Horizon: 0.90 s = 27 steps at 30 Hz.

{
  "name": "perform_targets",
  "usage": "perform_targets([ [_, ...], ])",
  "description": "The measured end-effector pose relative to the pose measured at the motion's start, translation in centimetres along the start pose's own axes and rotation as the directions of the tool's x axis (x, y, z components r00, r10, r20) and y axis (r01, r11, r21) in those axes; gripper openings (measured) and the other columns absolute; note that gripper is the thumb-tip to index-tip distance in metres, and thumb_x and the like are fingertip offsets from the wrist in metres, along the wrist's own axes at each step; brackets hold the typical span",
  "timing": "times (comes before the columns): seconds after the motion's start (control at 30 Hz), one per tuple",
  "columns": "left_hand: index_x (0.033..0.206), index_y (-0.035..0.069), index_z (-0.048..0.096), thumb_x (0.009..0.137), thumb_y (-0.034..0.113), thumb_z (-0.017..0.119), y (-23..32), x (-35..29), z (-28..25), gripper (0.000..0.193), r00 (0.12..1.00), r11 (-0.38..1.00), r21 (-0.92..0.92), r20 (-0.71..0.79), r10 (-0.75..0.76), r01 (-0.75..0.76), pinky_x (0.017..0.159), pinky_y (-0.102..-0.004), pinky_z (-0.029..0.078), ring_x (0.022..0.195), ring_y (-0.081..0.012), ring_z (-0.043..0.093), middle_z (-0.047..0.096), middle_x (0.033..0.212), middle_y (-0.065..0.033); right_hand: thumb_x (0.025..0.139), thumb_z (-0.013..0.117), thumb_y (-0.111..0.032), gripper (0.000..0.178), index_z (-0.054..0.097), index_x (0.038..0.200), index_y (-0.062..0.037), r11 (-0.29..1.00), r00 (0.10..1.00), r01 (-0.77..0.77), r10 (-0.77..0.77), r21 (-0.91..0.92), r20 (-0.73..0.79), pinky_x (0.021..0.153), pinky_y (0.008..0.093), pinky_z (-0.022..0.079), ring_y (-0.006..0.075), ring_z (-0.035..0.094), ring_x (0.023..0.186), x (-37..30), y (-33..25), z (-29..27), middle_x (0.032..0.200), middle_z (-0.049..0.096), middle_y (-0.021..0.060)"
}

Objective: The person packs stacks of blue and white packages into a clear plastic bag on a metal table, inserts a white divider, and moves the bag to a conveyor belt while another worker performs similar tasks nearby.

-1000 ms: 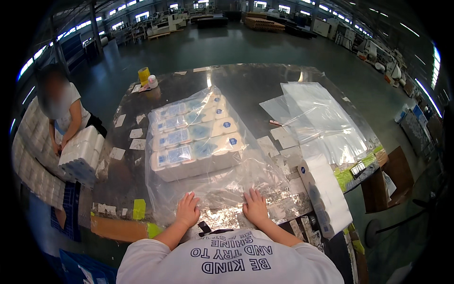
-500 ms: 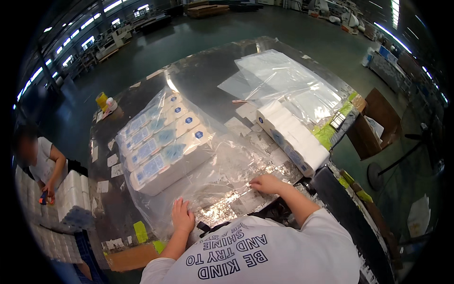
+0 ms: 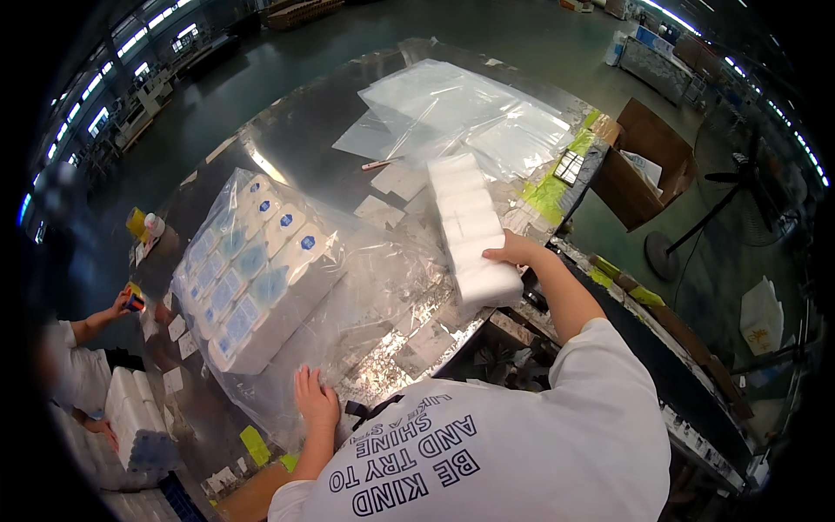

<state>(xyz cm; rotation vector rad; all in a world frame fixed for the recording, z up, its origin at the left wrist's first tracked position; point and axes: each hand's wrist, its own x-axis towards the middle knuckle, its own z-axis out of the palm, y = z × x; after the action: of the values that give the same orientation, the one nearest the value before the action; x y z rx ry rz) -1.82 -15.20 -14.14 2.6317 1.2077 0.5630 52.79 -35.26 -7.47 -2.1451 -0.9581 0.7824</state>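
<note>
My right hand (image 3: 518, 250) grips the right side of a long pack of white tissue rolls (image 3: 467, 213), near its closer end. Thumb and fingers are curled against the wrapped rolls. At the left, a large clear plastic bag (image 3: 370, 300) surrounds several matching tissue packs (image 3: 261, 265) lying side by side, with blue printing on their wrappers. Across the near edge of that bag lies my left hand (image 3: 317, 404), fingers stretched out flat on the loose film and holding nothing.
Flat clear bags (image 3: 470, 104) are spread at the table's far side, near a thin red-handled tool (image 3: 380, 163). A cardboard box (image 3: 639, 165) and a stand fan (image 3: 663, 254) stand to the right. At far left, a co-worker holds a tape dispenser (image 3: 133, 297) beside white packs (image 3: 137, 422).
My right hand has moved right from the tabletop onto the tissue pack, which is now turned with its white side up. My left hand stays on the bag. The co-worker's tape dispenser has risen.
</note>
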Motion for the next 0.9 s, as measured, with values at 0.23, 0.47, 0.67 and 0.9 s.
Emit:
perform_targets([
  [0.23, 0.121, 0.006, 0.056, 0.078, 0.012, 0.057, -0.1, 0.4, 0.0, 0.044, 1.0, 1.0, 0.026, 0.025, 0.005, -0.005, 0.108, -0.0497, 0.031, 0.131, -0.0411, 0.038, 0.046, 0.139, -0.0184, 0.078, 0.074, -0.021, 0.081, 0.03, 0.142, 0.001, 0.921, 0.997, -0.044, 0.015, 0.388, 0.078, 0.105, 0.0358, 0.036, 0.023, 0.045, 0.125, -8.0, 1.2, 9.4, 0.135, 0.049, 0.0157],
  [0.47, 0.118, 0.007, 0.059, 0.079, 0.014, 0.06, -1.0, 0.5, 0.4, 0.039, 1.0, 1.0, 0.008, 0.006, 0.009, -0.009, 0.107, -0.0468, 0.033, 0.13, -0.0391, 0.04, 0.048, 0.137, -0.0161, 0.083, 0.066, -0.024, 0.084, 0.019, 0.15, -0.0103, 0.521, 0.96, -0.257, 0.232, 0.814, 0.155, 0.107, 0.0428, 0.035, 0.0275, 0.041, 0.131, -16.1, -3.9, 11.7, 0.144, 0.04, 0.0145],
  [0.67, 0.088, 0.003, 0.069, 0.081, 0.013, 0.065, -0.3, 4.6, -2.1, 0.013, 0.989, 0.967, -0.21, 0.075, -0.127, 0.14, 0.088, -0.039, 0.045, 0.104, -0.0302, 0.056, 0.058, 0.12, -0.0131, 0.08, 0.06, -0.014, 0.072, 0.03, 0.145, -0.0094, 0.16, 0.95, -0.252, 0.227, 0.954, 0.213, 0.1, 0.0502, 0.044, 0.0338, 0.048, 0.124, -13.0, -3.8, 13.0, 0.136, 0.045, 0.0185],
  [0.9, 0.089, 0.003, 0.071, 0.091, 0.021, 0.059, 3.6, 10.6, -9.1, 0.021, 0.931, 0.638, -0.679, 0.237, -0.278, 0.363, 0.063, -0.0293, 0.043, 0.065, -0.0136, 0.051, 0.057, 0.069, -0.002, 0.077, 0.062, -0.044, 0.069, 0.052, 0.129, 0.0007, 0.169, 0.959, -0.279, 0.004, 0.945, 0.283, 0.095, 0.048, 0.05, 0.0345, 0.064, 0.102, -16.5, -2.8, 8.4, 0.114, 0.065, 0.0176],
])
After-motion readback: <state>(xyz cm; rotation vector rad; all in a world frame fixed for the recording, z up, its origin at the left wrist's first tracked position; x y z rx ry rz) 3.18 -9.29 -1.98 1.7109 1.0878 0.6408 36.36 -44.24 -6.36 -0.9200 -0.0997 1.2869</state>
